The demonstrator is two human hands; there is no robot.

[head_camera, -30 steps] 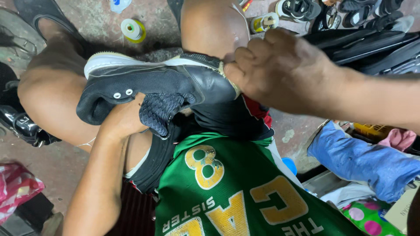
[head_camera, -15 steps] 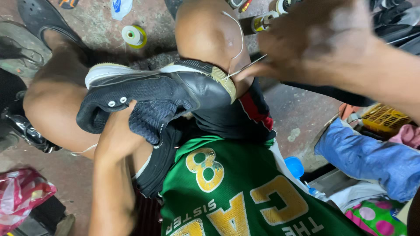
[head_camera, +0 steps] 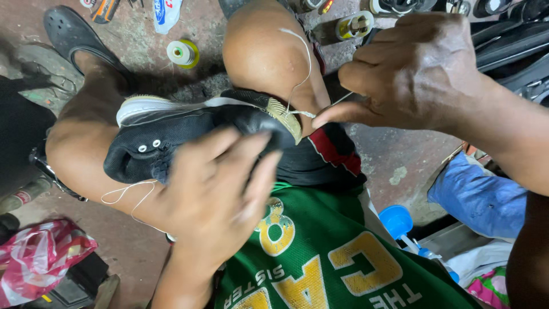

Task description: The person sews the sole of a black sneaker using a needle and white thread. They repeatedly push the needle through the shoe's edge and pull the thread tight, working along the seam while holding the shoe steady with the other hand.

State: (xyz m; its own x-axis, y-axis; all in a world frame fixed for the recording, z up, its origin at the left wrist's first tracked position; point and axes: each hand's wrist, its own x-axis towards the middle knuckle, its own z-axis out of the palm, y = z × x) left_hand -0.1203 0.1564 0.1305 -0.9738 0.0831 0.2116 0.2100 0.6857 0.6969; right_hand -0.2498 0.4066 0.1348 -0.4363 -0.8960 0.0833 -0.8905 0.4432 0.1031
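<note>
Our left hand [head_camera: 220, 194] has risen, now spreading open over the shoe [head_camera: 189, 129], while our right hand [head_camera: 412, 71] is pinching thread [head_camera: 300, 68] beyond a yellow spool [head_camera: 184, 53].

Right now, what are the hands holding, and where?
The right hand pinches a white thread near the black shoe's heel; the left hand steadies its upper.
</note>
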